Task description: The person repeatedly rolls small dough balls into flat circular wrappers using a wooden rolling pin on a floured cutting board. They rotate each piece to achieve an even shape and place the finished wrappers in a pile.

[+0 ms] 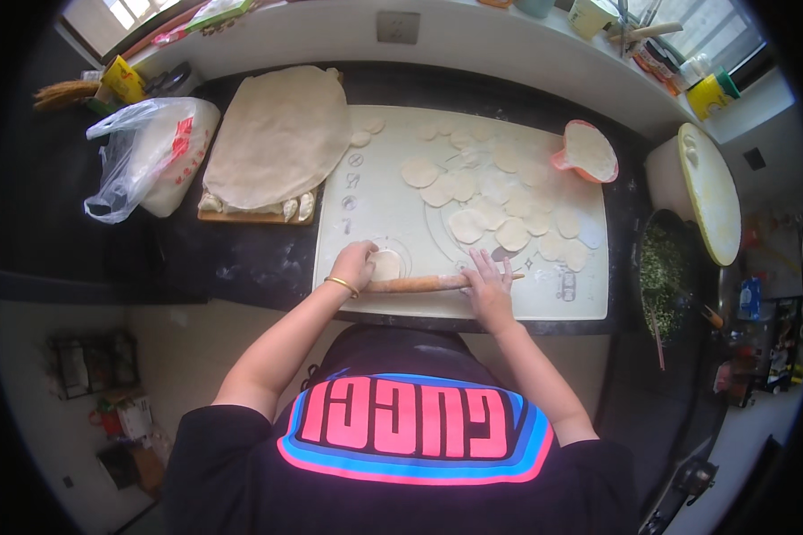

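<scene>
Dough round (386,266) lies flat on the pale mat (535,304), near its front edge, just to the right of the left hand (355,267), the nearer of the two. From where I stand, that hand's fingers bend over the round's left edge; whether they pinch it or only rest there, I cannot tell. Rolling pin (415,284) sits just on the person's side of the round, its long axis running left to right, the right tip angled slightly away from the body. Over its right part lies the right hand (489,285), fingers spread and reaching past the wood, not wrapped tight.
</scene>
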{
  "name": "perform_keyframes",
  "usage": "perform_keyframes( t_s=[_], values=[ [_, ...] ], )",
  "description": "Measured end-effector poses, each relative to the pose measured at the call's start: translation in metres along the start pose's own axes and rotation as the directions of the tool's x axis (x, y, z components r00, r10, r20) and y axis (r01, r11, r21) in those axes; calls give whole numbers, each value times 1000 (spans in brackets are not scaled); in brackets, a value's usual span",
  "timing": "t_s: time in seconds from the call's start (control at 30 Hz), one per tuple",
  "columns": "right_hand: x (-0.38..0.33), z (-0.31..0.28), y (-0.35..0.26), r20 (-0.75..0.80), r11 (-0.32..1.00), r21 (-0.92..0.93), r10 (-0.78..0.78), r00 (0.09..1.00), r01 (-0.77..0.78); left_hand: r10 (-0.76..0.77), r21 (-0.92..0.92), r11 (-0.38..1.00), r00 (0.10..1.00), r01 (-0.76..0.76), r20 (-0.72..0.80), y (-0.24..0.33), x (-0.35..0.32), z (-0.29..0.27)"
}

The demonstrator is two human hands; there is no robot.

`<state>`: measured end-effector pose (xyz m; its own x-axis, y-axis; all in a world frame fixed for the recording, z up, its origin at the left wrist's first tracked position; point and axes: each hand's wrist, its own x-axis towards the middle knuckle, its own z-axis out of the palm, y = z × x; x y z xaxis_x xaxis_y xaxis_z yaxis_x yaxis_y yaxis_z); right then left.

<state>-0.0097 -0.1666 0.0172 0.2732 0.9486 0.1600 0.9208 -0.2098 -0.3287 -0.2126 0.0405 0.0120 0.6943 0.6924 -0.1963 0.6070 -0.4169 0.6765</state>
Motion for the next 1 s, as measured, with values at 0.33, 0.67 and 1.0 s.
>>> perform_keyframes(
  t_s=[0.33, 0.67, 1.0],
  values=[
    [16, 17, -13, 112, 1000, -16, -14, 994, 15, 170, 362, 922, 984, -139, -55, -10, -39, -4],
    [95, 36, -28, -5, 993, -86, 86, 996, -86, 167, 378, 926, 919, -22, -358, -39, 31, -7],
    [17, 38, -30, -2, 999, 0, -47, 999, 47, 211, 5, 977, 977, -211, -25, -10, 6, 2]
  ],
)
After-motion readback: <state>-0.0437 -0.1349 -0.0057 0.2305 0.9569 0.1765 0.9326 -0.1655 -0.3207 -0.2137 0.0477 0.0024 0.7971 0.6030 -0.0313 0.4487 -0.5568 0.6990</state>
